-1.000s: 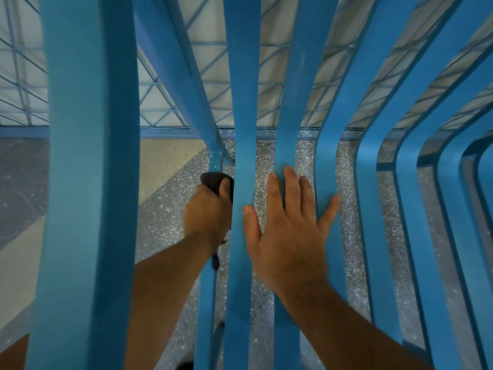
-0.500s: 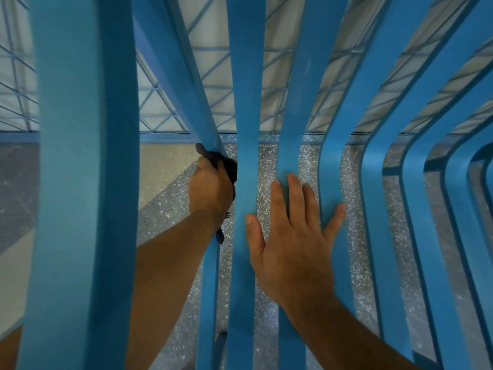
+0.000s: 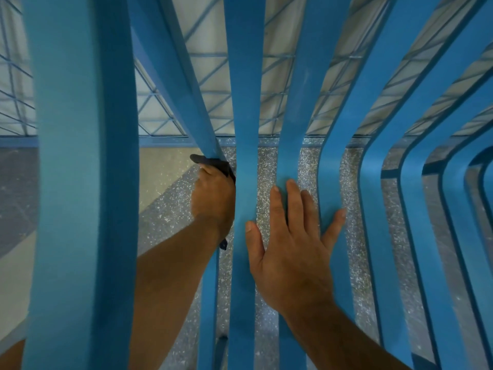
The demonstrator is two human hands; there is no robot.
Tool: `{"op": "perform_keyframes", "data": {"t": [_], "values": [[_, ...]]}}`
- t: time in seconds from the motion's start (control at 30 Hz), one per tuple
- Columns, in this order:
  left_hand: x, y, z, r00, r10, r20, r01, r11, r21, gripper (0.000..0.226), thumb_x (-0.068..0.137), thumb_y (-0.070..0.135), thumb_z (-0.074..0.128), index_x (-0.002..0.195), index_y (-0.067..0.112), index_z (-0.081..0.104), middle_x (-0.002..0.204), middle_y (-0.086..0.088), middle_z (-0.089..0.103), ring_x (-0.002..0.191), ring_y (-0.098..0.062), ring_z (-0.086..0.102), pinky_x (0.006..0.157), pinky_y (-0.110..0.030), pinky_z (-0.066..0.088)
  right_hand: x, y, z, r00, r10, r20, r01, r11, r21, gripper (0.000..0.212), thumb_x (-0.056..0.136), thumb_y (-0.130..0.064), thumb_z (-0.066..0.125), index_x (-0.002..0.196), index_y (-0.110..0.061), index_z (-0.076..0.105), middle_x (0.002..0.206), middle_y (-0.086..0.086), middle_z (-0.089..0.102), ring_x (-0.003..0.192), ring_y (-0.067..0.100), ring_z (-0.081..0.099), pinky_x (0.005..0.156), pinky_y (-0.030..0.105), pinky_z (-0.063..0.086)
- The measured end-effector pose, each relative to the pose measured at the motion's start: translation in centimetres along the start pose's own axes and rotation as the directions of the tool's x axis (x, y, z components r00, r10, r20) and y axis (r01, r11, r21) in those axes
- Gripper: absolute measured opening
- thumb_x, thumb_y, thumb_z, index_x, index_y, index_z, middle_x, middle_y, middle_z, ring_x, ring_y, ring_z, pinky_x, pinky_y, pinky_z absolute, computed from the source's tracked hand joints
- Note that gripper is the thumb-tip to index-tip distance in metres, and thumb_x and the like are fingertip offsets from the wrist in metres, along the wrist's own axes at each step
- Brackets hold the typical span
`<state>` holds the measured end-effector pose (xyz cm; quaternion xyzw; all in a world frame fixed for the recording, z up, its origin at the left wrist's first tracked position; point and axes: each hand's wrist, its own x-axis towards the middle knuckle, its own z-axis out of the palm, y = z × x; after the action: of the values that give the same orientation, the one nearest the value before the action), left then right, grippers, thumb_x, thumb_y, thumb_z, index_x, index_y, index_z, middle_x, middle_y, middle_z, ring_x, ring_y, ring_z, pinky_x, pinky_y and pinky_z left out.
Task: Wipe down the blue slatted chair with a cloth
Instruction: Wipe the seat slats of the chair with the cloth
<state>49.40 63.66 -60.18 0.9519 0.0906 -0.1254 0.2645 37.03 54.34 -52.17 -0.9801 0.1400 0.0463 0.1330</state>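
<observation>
Where my left hand [image 3: 213, 198] is: at the bend of a narrow slat [image 3: 205, 124], a little left of the middle; I see only its back.
Left hand, state: closed around the dark cloth [image 3: 213, 163] and holding it against this slat; the fingers themselves are hidden from me.
Cloth: one dark edge comes out above my knuckles and touches the slat; a small end hangs under my wrist.
Right hand [image 3: 290, 252]: open and flat, fingers spread, holding nothing.
Right hand, contact: it lies across three slats just right of the cloth, with the thumb tip on the first, the long fingers on the second and the little finger on the third.
Blue slatted chair [image 3: 80, 182]: directly under me, its slats fill the view; those at the right are curved.
Floor [image 3: 170, 231]: grey and speckled, seen between the slats.
Beyond: a blue wire grid [image 3: 165, 113].
</observation>
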Motion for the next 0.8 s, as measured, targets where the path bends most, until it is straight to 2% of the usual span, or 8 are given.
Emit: {"op": "perform_keyframes", "data": {"t": [0.1, 0.27, 0.4, 0.5, 0.57, 0.63, 0.7, 0.8], "values": [[0.1, 0.2, -0.3, 0.999, -0.026, 0.033, 0.027, 0.998, -0.049, 0.040, 0.102, 0.035, 0.034, 0.128, 0.005, 0.040, 0.110, -0.014, 0.058, 0.095, -0.033, 0.061, 0.080, -0.047, 0.053, 0.0, 0.1, 0.0, 1.000, -0.002, 0.006, 0.002, 1.000, -0.008, 0.064, 0.097, -0.054, 0.031, 0.147, -0.014, 0.037, 0.157, 0.011, 0.029, 0.143, 0.033, 0.029, 0.111, 0.070, 0.003], [2.5, -0.3, -1.0, 0.981, -0.132, 0.145, 0.146, 0.985, -0.087, 0.044, 0.096, 0.054, 0.040, 0.103, 0.013, 0.054, 0.089, -0.004, 0.062, 0.065, -0.018, 0.056, 0.059, -0.027, 0.042, 0.1, -0.1, 0.0, 1.000, -0.002, 0.022, 0.002, 1.000, -0.011, 0.065, 0.097, -0.054, 0.029, 0.148, -0.014, 0.036, 0.158, 0.011, 0.026, 0.144, 0.033, 0.028, 0.110, 0.072, 0.006], [-0.4, -0.9, -0.5, 0.997, -0.041, 0.060, 0.040, 0.999, 0.006, 0.040, 0.100, 0.042, 0.041, 0.125, 0.011, 0.042, 0.108, -0.008, 0.060, 0.092, -0.027, 0.062, 0.073, -0.038, 0.052, 0.0, -0.2, 0.0, 1.000, 0.003, 0.029, -0.002, 1.000, -0.014, 0.065, 0.098, -0.054, 0.027, 0.148, -0.014, 0.035, 0.158, 0.010, 0.026, 0.144, 0.033, 0.028, 0.110, 0.073, 0.007], [-3.8, -2.1, 0.6, 0.994, 0.086, 0.061, -0.095, 0.983, 0.156, 0.067, 0.096, 0.030, 0.054, 0.147, 0.008, 0.016, 0.131, -0.015, 0.045, 0.107, -0.030, 0.054, 0.082, -0.043, 0.054, 0.0, -0.2, -0.1, 1.000, 0.000, 0.030, 0.000, 1.000, -0.020, 0.065, 0.098, -0.054, 0.028, 0.149, -0.014, 0.035, 0.158, 0.011, 0.026, 0.144, 0.033, 0.028, 0.110, 0.073, 0.007], [-3.4, -2.1, 0.2, 0.999, -0.012, 0.045, 0.011, 1.000, 0.021, 0.053, 0.096, 0.033, 0.052, 0.138, 0.009, 0.029, 0.120, -0.011, 0.054, 0.097, -0.026, 0.059, 0.075, -0.041, 0.054, 0.0, -0.2, 0.0, 1.000, -0.005, 0.016, 0.005, 1.000, -0.018, 0.065, 0.097, -0.053, 0.030, 0.148, -0.012, 0.037, 0.157, 0.012, 0.028, 0.142, 0.033, 0.030, 0.110, 0.073, 0.007], [-1.7, -1.2, -0.1, 0.977, -0.192, 0.092, 0.203, 0.971, -0.127, 0.028, 0.097, 0.038, 0.049, 0.112, 0.015, 0.046, 0.094, 0.000, 0.062, 0.073, -0.015, 0.059, 0.058, -0.029, 0.045, -0.1, -0.1, 0.0, 1.000, -0.005, 0.004, 0.005, 1.000, -0.014, 0.065, 0.097, -0.053, 0.031, 0.147, -0.012, 0.038, 0.157, 0.012, 0.029, 0.142, 0.034, 0.031, 0.110, 0.072, 0.007], [0.3, -0.7, -0.1, 0.981, -0.178, 0.074, 0.187, 0.972, -0.144, 0.027, 0.096, 0.044, 0.047, 0.101, 0.018, 0.053, 0.078, 0.007, 0.061, 0.061, -0.008, 0.054, 0.049, -0.024, 0.038, -0.1, -0.1, 0.1, 1.000, -0.003, -0.002, 0.003, 1.000, -0.010, 0.064, 0.097, -0.053, 0.031, 0.147, -0.013, 0.038, 0.156, 0.011, 0.030, 0.142, 0.033, 0.030, 0.110, 0.072, 0.007], [1.7, -0.6, 0.1, 0.988, -0.147, 0.050, 0.154, 0.975, -0.161, 0.034, 0.092, 0.053, 0.040, 0.105, 0.023, 0.051, 0.078, 0.003, 0.065, 0.066, -0.018, 0.063, 0.062, -0.036, 0.055, 0.0, -0.1, 0.1, 1.000, -0.004, 0.000, 0.004, 1.000, -0.005, 0.064, 0.098, -0.054, 0.029, 0.147, -0.013, 0.038, 0.157, 0.011, 0.029, 0.142, 0.033, 0.030, 0.109, 0.073, 0.008]]}}
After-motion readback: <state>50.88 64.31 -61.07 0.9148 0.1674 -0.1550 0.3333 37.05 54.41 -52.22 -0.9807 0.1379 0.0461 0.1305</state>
